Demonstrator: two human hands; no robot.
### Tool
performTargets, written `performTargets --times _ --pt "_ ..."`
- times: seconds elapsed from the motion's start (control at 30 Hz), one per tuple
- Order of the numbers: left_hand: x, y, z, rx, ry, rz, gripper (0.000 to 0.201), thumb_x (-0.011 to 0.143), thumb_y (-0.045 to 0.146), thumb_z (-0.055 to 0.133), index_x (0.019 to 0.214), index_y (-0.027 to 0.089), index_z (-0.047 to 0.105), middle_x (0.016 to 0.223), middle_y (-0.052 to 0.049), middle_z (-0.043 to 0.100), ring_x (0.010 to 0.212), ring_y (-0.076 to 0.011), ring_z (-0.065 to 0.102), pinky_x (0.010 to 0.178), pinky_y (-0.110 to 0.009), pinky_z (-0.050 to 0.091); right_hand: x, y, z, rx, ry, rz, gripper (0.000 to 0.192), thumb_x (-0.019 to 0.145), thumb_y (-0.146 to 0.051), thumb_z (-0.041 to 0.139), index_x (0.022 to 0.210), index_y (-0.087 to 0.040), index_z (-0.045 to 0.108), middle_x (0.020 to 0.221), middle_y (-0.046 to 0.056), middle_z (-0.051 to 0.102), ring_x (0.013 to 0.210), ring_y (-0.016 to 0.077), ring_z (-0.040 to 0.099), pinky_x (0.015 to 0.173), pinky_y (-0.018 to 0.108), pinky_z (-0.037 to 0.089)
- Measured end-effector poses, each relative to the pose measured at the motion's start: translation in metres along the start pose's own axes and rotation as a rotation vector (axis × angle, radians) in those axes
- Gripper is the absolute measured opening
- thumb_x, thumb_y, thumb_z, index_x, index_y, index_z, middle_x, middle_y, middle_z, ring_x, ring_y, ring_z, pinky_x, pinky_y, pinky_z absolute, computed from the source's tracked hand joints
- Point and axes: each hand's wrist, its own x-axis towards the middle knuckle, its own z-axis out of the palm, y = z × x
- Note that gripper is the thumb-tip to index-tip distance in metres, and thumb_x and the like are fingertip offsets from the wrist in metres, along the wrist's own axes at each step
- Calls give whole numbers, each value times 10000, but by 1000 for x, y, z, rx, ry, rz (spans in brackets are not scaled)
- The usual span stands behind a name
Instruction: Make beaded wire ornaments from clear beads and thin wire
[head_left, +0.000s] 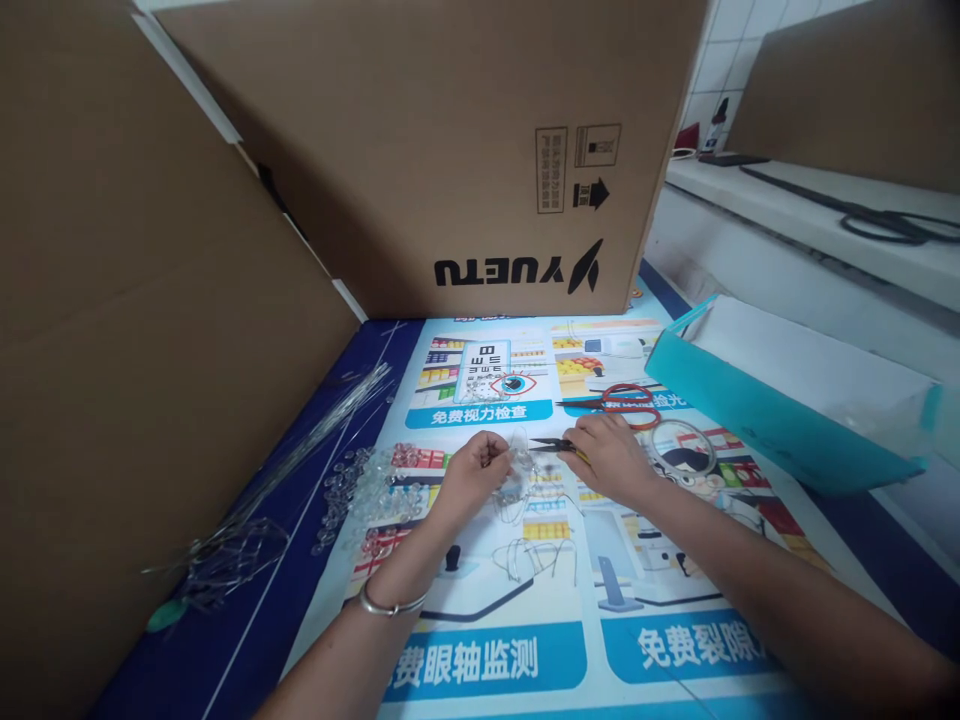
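Observation:
My left hand (474,472) is pinched on a clear beaded wire piece (517,475) with thin wire ends trailing below it. In my right hand (611,462) is a pair of pliers (551,445) with dark pointed jaws and a bit of yellow handle showing. The jaws point left, close to the beaded piece; whether they touch it I cannot tell. Loose clear beads (375,488) lie spread left of my left hand. Thin bent wires (529,560) rest on the printed sheet nearer to me. Red-handled scissors (651,412) lie just beyond my right hand.
A ring-shaped coil (712,455) lies by my right forearm. To the right stands an open teal box (772,415). Long wires (322,425) lie at the left. Tall cardboard (405,150) walls the back and left. Large dark scissors (874,218) rest on a ledge.

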Motion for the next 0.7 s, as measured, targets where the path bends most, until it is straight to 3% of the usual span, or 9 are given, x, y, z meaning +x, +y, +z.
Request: performTargets --times 0.23,0.53,0.7 --pt "2 -4 -1 24 7 -13 205 741 371 565 788 173 544 557 20 583 513 -109 563 504 -202 412 0 -4 0 -71 -41 6 344 855 -441 423 1001 -178 590 914 101 537 897 230 429 789 366 259" --pt "1 2 -2 -94 8 -38 234 715 371 590 812 160 566 693 -16 629 555 -106 579 517 -208 449 -1 -4 1 -45 -43 24 329 852 -417 440 1059 -194 566 938 97 531 908 229 425 789 364 271" --pt "2 -3 -1 -101 24 -27 287 720 369 591 918 161 604 750 -37 648 592 -120 607 509 -205 449 -1 -3 1 -15 -42 14 344 840 -428 456 1070 -194 562 962 100 526 930 236 421 803 373 272"
